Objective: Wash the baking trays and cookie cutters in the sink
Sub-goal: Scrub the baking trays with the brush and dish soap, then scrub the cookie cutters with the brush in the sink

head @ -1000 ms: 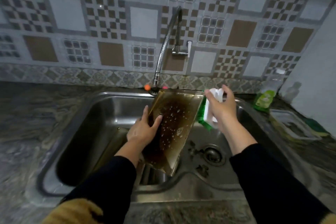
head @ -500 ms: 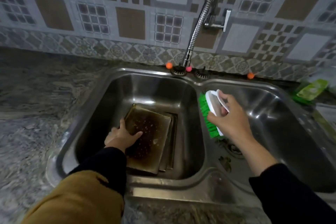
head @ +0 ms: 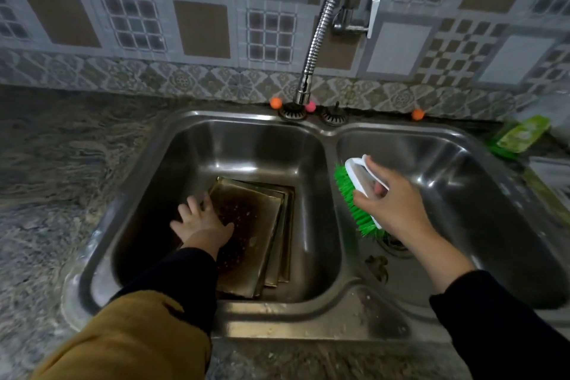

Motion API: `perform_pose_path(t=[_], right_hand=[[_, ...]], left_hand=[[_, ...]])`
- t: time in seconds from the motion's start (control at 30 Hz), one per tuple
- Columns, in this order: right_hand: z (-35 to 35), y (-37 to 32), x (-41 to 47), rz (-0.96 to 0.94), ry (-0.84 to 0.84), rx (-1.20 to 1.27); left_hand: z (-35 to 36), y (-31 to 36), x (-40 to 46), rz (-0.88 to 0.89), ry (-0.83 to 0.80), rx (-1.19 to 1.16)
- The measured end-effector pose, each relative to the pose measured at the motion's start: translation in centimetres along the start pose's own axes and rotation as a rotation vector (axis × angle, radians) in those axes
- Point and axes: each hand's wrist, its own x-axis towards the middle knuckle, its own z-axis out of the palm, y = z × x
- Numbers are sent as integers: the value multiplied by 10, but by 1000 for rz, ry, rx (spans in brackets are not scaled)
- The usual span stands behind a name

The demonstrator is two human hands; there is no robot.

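A stack of brownish, stained baking trays (head: 262, 225) lies flat at the bottom of the left sink basin (head: 246, 148). My left hand (head: 200, 219) rests on the left edge of the top tray, fingers spread over its rim. Over the divider, toward the right basin (head: 462, 170), my right hand (head: 391, 203) grips a white scrub brush (head: 357, 194) with green bristles that point left. No cookie cutters are visible.
A chrome spring faucet (head: 324, 25) rises behind the sink divider. A green dish-soap bottle (head: 521, 136) lies on the counter at the right. Marbled stone counter (head: 61, 179) surrounds the sink. Food scraps sit near the right basin's drain (head: 394, 244).
One second ago my left hand held a tray upright over the sink; it now lies on the stack in the left basin. The brush stayed in my right hand.
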Motion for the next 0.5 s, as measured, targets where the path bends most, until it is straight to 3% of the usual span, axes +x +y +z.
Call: perform_pose_path(t=[0.17, 0.33, 0.43, 0.5], right_hand=[[-20, 14, 1, 44, -10, 31], [-46, 37, 5, 100, 20, 53], [-58, 58, 10, 99, 32, 48], [-65, 74, 15, 103, 26, 73]], left_hand=[[-25, 69, -18, 232, 74, -82], [-35, 160, -51, 632, 238, -207], [-31, 212, -67, 842, 187, -145], [-21, 241, -74, 883, 90, -92]])
